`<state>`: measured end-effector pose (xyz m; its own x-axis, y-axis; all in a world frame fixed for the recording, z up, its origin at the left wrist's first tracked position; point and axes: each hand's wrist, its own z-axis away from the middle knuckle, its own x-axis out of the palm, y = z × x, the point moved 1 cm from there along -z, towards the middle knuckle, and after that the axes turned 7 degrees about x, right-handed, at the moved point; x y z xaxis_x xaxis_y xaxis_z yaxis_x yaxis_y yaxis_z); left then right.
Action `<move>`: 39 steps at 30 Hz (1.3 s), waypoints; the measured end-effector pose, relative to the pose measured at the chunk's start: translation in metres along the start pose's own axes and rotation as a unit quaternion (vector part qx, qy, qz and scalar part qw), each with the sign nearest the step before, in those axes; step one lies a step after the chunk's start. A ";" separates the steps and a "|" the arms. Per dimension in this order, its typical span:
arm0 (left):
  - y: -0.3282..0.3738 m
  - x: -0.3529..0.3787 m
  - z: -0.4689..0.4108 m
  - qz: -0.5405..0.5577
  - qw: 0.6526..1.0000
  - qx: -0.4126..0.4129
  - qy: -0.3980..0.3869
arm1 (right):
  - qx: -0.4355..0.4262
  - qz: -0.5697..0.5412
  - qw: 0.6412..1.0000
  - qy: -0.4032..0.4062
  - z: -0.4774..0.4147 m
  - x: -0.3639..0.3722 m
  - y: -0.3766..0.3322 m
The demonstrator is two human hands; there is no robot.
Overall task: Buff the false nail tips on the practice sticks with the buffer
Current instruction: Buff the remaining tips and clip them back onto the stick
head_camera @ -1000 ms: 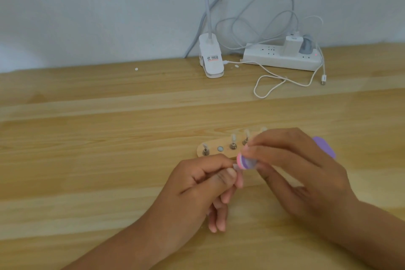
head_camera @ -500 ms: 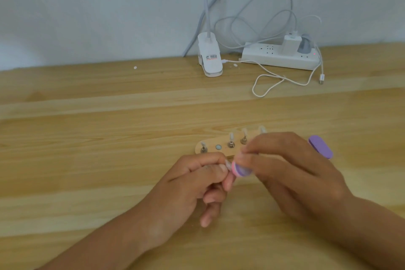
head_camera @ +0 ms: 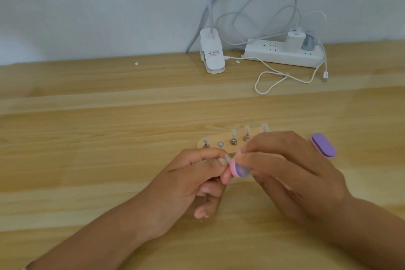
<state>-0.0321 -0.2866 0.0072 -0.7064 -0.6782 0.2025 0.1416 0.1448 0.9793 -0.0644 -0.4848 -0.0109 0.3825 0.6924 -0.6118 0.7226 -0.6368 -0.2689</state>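
Down at the near side of the bench [head_camera: 87, 160], both hands are at work: the left hand [head_camera: 188, 180] pinches a practice stick [head_camera: 225, 161] between thumb and forefinger, its pale nail tip [head_camera: 227, 157] poking up, and the right hand [head_camera: 291, 173] grips the buffer [head_camera: 237, 170] with fingers curled round it, the pink-and-purple end laid against that tip. Just behind them sits the wooden holder [head_camera: 213, 140], with the other sticks [head_camera: 233, 137] upright in it and one socket bare. A purple end [head_camera: 324, 145] shows past the right hand (the same buffer's far end or a second one, I can't tell). The danger, to my eye: lean too hard and the tip could pop off or the thin stick twist in that light pinch, and a long stroke might send the knuckles into the standing sticks. Against a second ago, the buffer's end has slid slightly lower and toward the left hand, whose lower fingers have uncurled.
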 end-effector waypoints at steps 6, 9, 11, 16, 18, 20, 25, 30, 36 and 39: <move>0.001 0.001 0.000 -0.004 1.000 0.003 -0.002 | -0.008 0.008 1.000 -0.003 0.001 -0.001 -0.001; 0.002 0.000 0.000 -0.006 1.000 -0.001 -0.006 | 0.035 -0.002 0.999 0.008 -0.005 -0.002 -0.003; 0.000 -0.001 0.000 -0.009 1.000 0.000 -0.002 | 0.077 -0.059 0.995 -0.015 -0.005 0.000 -0.008; -0.002 0.000 0.001 -0.010 1.000 0.010 0.002 | 0.073 -0.047 0.996 -0.028 -0.007 0.002 -0.012; -0.003 -0.001 0.000 -0.013 1.000 0.017 0.003 | 0.016 -0.046 0.999 -0.001 -0.003 0.003 -0.014; -0.004 -0.001 0.000 -0.010 1.000 0.021 0.001 | 0.017 -0.025 0.999 0.008 -0.002 0.002 -0.007; -0.006 0.002 0.001 -0.043 0.998 0.042 0.010 | 0.010 -0.034 0.999 0.005 0.000 0.001 -0.010; -0.006 0.005 0.001 -0.071 0.996 0.044 0.009 | 0.033 -0.020 0.999 -0.019 -0.002 -0.008 -0.003; -0.007 0.004 0.001 -0.082 0.996 0.043 0.014 | -0.010 -0.001 0.999 -0.030 -0.001 -0.005 -0.007; -0.008 0.003 0.002 -0.089 0.995 0.048 0.007 | 0.019 -0.017 1.000 -0.007 -0.003 -0.005 -0.004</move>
<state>-0.0368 -0.2886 0.0004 -0.7047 -0.7090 0.0273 -0.0510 0.0891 0.9947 -0.0672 -0.4848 -0.0049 0.3492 0.7097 -0.6119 0.7123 -0.6253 -0.3188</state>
